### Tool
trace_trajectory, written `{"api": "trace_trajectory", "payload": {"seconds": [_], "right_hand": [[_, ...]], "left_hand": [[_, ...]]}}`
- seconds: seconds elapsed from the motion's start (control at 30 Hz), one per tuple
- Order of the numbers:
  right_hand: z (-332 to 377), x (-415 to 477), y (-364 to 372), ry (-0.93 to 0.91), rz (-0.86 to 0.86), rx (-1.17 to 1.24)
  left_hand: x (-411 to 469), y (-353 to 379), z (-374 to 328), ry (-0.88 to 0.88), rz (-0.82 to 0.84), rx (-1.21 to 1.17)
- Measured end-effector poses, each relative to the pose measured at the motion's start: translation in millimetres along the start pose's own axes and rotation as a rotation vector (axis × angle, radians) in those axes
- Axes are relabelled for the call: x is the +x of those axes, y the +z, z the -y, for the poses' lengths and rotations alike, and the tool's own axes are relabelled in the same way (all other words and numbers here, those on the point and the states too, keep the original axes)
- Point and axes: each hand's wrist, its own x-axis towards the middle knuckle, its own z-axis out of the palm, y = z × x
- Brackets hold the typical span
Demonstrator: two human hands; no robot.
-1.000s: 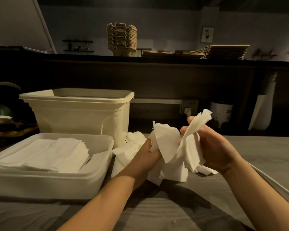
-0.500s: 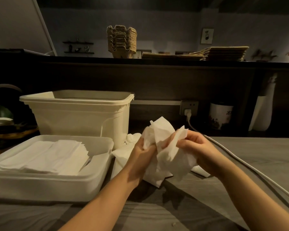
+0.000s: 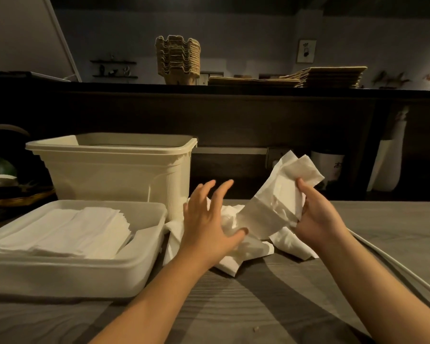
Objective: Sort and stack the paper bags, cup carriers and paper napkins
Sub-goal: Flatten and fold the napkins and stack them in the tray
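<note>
My right hand (image 3: 318, 214) grips a crumpled white paper napkin (image 3: 281, 192), lifted above the grey table. My left hand (image 3: 209, 219) hovers open with spread fingers over a loose heap of crumpled napkins (image 3: 236, 249) on the table. A neat stack of flat napkins (image 3: 72, 232) lies in a shallow white tray (image 3: 67, 276) at the left. On the dark high shelf stand a stack of brown cup carriers (image 3: 178, 62) and a flat pile of paper bags (image 3: 308, 79).
A deep cream plastic bin (image 3: 119, 170) stands behind the tray. A white cable (image 3: 392, 264) runs across the table at the right. A white pot (image 3: 329, 170) and a tall white vase (image 3: 390, 165) stand under the shelf. Dark items sit at far left.
My hands have parted: the left let go of the napkin bundle and opened, while the right pulled one napkin up and to the right.
</note>
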Motion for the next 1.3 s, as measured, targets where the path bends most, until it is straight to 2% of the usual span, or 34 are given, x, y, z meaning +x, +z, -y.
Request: {"api": "trace_trajectory", "payload": {"seconds": [0.1,0.27,0.43,0.6,0.83,0.93,1.0,1.07,1.13,1.23,1.3], "right_hand": [[1,-1,2,0.033,0.038,-0.005],[-4,-7,10,0.095,0.196,0.051],[-4,-10,12,0.084,0.234,0.094],[6,-16,15,-0.06,0.201,0.171],[13,-13,11,-0.104,0.165,0.338],[17,-10,8,-0.09,0.169,0.378],[17,-13,12,-0.079,0.176,0.361],[15,-18,17,-0.034,0.204,0.313],[10,-22,22,0.06,0.26,0.187],[2,-23,18,0.081,0.29,-0.424],[-5,-22,18,0.053,0.34,-0.687]], "left_hand": [[0,-1,-7,0.138,-0.009,-0.012],[-1,-1,-10,0.107,0.015,-0.147],[-2,1,-11,0.154,0.147,-0.248],[-2,-4,-16,-0.019,0.3,-0.268],[1,-7,-16,-0.19,0.301,-0.404],[1,-8,-15,-0.17,0.337,-0.286],[1,-7,-14,-0.175,0.291,-0.205],[2,-8,-12,-0.194,0.199,-0.23],[3,-11,-10,-0.212,0.118,-0.39],[6,-12,-9,-0.27,0.025,-0.65],[8,-10,-11,-0.341,-0.008,-0.748]]}}
